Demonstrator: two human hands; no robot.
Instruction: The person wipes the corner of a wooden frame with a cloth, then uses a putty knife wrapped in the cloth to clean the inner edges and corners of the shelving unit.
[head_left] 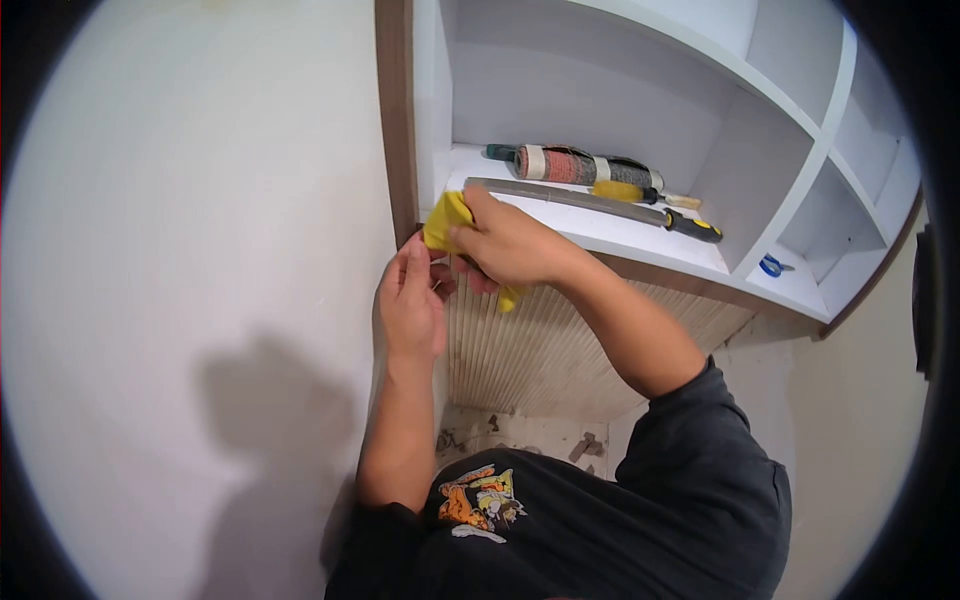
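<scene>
At 6 o'clock in the view, closest of all, is the person's dark shirt (600, 520) with a cartoon print on it. Two bare arms reach up from there to the middle.

The left hand (410, 300) rests at the corner where the white wall (200, 200) meets the cabinet. Its fingers are close together and point up to 12 o'clock. The tips come right under the yellow pad (446, 220). I cannot tell if they pinch it.

The right hand (510, 245) is at 2 o'clock from the left hand. Its fingers are curled tight around the yellow pad and press it on the front corner of the shelf (610, 238). Below the hands is a ribbed panel (560, 350).

Farther back, on the shelf, lies a long file (575, 198) with a black and yellow handle. Behind it lie a yellow brush (620, 190) and a roll of rough paper (570, 165). At 3 o'clock, in the next box, is a small blue thing (770, 265).
</scene>
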